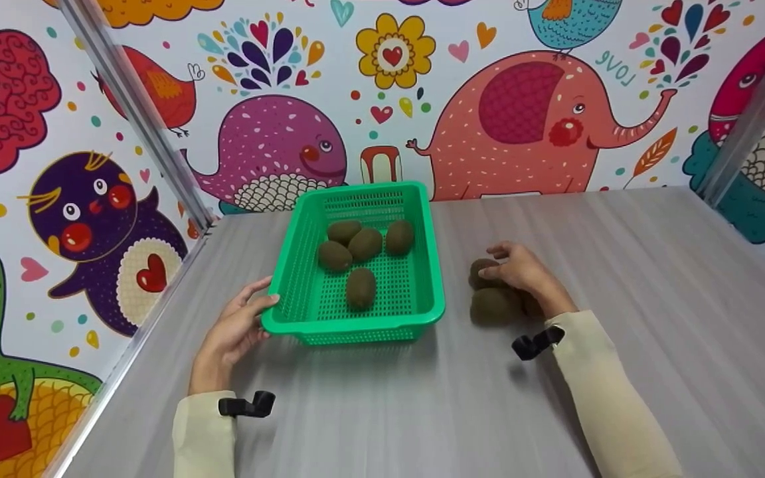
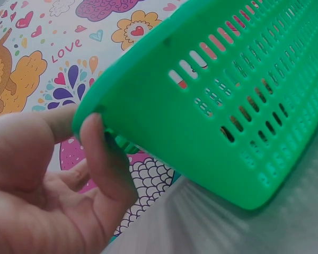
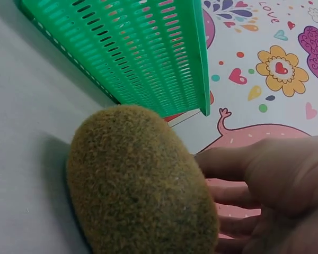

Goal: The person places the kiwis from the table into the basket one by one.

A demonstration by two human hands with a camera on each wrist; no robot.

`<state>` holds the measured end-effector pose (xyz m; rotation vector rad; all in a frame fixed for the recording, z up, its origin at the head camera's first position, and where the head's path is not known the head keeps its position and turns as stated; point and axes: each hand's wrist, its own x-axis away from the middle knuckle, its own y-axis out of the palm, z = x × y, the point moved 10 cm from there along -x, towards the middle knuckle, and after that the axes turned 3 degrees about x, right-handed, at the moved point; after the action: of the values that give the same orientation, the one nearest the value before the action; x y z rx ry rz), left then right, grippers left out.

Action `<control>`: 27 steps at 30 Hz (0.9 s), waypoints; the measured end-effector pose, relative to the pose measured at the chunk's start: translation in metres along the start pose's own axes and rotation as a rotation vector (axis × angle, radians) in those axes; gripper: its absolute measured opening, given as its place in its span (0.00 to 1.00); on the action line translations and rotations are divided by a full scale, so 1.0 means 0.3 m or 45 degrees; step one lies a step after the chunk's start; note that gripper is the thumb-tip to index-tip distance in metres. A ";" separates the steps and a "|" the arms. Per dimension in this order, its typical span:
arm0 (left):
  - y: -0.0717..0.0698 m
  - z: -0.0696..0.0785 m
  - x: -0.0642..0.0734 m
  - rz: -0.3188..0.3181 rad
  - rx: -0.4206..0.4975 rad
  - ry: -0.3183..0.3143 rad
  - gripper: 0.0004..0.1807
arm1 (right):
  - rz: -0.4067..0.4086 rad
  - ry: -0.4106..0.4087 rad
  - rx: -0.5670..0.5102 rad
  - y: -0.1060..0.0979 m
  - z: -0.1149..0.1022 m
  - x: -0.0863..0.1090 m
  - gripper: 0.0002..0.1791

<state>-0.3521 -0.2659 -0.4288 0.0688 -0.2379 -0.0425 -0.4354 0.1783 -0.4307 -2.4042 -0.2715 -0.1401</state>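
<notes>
A green plastic basket (image 1: 354, 325) stands on the table with several brown kiwis (image 1: 360, 289) inside. My left hand (image 1: 233, 332) grips its near left corner. In the left wrist view the thumb and fingers (image 2: 103, 153) pinch the rim from both sides. To the right of the basket, more kiwis (image 1: 494, 307) lie close together on the table. My right hand (image 1: 522, 271) is over this group, its thumb on the farther kiwi (image 1: 480, 273) and the fingers bent around the far side. A nearer kiwi (image 3: 140, 185) fills the right wrist view and hides part of the fingers.
The grey wood-grain table (image 1: 369, 411) reaches a back wall (image 1: 409, 126) printed with cartoon animals. Metal posts (image 1: 143, 126) frame the left and right corners. A black wrist camera (image 1: 537, 342) sits on each sleeve.
</notes>
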 end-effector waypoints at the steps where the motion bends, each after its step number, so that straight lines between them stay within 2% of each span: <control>1: 0.000 0.000 0.000 0.000 0.000 -0.001 0.32 | -0.007 0.000 0.013 0.002 0.001 0.001 0.33; 5: -0.001 0.000 0.002 0.005 -0.001 -0.005 0.32 | -0.028 0.004 0.061 0.012 -0.001 0.005 0.34; 11: -0.001 0.000 0.002 0.011 0.000 -0.004 0.33 | 0.005 -0.011 0.090 0.010 -0.003 -0.003 0.32; 18: -0.001 -0.001 -0.001 0.024 -0.003 -0.013 0.32 | 0.067 -0.020 -0.014 -0.013 -0.024 0.003 0.32; 27: -0.002 -0.003 -0.002 0.022 0.002 -0.017 0.33 | 0.044 -0.021 -0.147 -0.012 -0.050 0.011 0.37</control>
<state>-0.3524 -0.2665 -0.4299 0.0678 -0.2516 -0.0257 -0.4334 0.1716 -0.4165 -2.5238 -0.2351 -0.1237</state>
